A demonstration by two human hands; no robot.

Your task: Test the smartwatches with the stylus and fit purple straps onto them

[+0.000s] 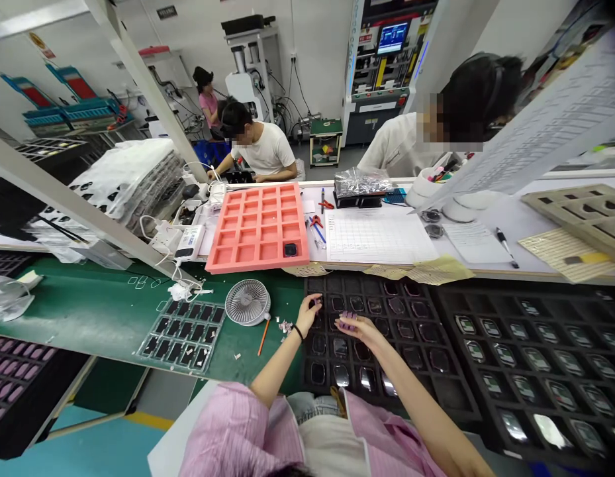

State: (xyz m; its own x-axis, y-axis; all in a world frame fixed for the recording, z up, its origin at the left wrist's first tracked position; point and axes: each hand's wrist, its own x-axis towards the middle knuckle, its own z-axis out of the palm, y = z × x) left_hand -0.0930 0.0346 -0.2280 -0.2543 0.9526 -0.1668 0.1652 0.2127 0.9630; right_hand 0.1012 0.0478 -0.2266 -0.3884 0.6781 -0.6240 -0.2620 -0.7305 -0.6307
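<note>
My left hand [307, 315], with a dark band on its wrist, hovers over the left edge of a black compartment tray [451, 387]. Its fingers curl together around a small dark piece that I cannot make out. My right hand [357, 326] is a little to the right, above the same tray, with purplish covers on its fingertips. Those fingers are bent and pressed together; anything between them is hidden. Rounded dark glassy pieces [341, 375] lie in many of the tray's compartments around both hands.
A second black tray [486, 411] with glassy pieces stands at right. On the left are a small fan [247, 302], an orange stick [263, 338] and a clear tray [208, 348] of black parts. A pink foam tray [257, 258] rests on the shelf. Two co-workers sit opposite.
</note>
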